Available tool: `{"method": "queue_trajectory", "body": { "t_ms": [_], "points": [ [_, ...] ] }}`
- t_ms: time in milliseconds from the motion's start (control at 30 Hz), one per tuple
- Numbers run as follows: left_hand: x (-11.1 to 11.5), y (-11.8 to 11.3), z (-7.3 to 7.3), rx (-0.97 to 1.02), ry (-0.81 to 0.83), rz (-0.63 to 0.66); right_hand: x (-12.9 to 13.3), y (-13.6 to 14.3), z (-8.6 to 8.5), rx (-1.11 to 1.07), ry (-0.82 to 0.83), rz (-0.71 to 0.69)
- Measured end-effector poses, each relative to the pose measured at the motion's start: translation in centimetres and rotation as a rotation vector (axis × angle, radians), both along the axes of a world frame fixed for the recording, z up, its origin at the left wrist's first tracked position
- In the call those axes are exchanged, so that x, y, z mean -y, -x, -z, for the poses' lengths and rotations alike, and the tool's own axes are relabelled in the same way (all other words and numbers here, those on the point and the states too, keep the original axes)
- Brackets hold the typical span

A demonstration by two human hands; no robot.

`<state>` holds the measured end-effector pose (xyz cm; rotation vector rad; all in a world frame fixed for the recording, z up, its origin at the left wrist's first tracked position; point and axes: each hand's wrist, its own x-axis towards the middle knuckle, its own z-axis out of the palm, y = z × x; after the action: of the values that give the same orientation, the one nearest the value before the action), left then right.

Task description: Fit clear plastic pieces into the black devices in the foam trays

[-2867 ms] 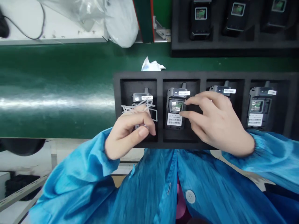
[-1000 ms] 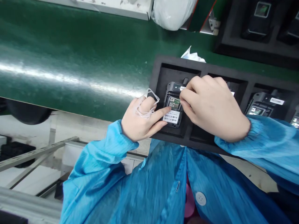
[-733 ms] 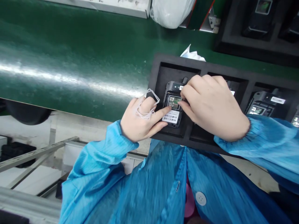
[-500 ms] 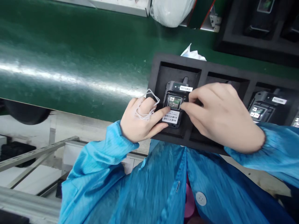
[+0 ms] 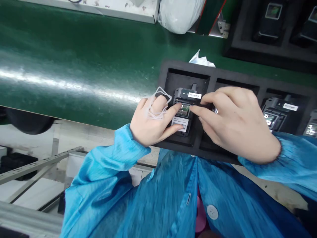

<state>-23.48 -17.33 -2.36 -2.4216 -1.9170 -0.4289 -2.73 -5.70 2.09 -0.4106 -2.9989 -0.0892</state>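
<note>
A black handheld device (image 5: 183, 94) lies face down in the left pocket of a black foam tray (image 5: 213, 74). Its back has a small window (image 5: 184, 110) showing a green circuit board, with barcode labels above and below. My left hand (image 5: 151, 122) carries several thin white square frames (image 5: 158, 107) around its bent fingers. Its index fingertip presses the window's upper left edge, and its thumb rests on the lower label. From the right, my right hand (image 5: 235, 124) reaches over the tray, fingers apart, index fingertip touching the window's right edge. Whatever lies under its palm is hidden.
Another such device (image 5: 274, 114) sits in a pocket farther right. A second foam tray (image 5: 237, 43) with devices stands at the back right. Crumpled white paper (image 5: 201, 60) lies behind the near tray. A white plastic bag (image 5: 180, 16) is at the back of the green bench (image 5: 86, 56).
My left index finger has moved up from the window's lower edge to its upper left edge. My left thumb has shifted onto the label. The right index fingertip stays by the window.
</note>
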Motion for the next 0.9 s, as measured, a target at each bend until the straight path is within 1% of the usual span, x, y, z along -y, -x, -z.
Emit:
{"method": "queue_trajectory", "body": {
  "t_ms": [100, 267, 400, 533, 667, 767, 900],
  "points": [
    [-0.3, 0.0, 0.0, -0.001, 0.052, -0.006, -0.2, 0.1, 0.1, 0.053, -0.023, 0.026],
    [-0.3, -0.2, -0.3, -0.035, 0.046, -0.022, -0.5, -0.3, 0.3, 0.080, -0.063, -0.049],
    [-0.4, -0.4, -0.5, -0.058, 0.072, -0.038, -0.5, -0.5, 0.4, 0.050, -0.090, -0.068],
    [-0.3, -0.4, -0.4, -0.057, 0.090, -0.051, -0.4, -0.2, 0.5, 0.073, -0.025, -0.029],
    [0.3, 0.0, -0.4, 0.021, 0.068, -0.059, -0.2, -0.3, 0.2, 0.100, 0.043, -0.003],
    [0.9, 0.1, -0.4, 0.074, 0.043, -0.013, 0.2, -0.8, 0.2, 0.056, 0.043, -0.032],
    [1.2, -0.2, -0.2, 0.001, -0.010, 0.080, 0.4, -1.3, 0.6, 0.044, 0.015, -0.089]
  ]
}}
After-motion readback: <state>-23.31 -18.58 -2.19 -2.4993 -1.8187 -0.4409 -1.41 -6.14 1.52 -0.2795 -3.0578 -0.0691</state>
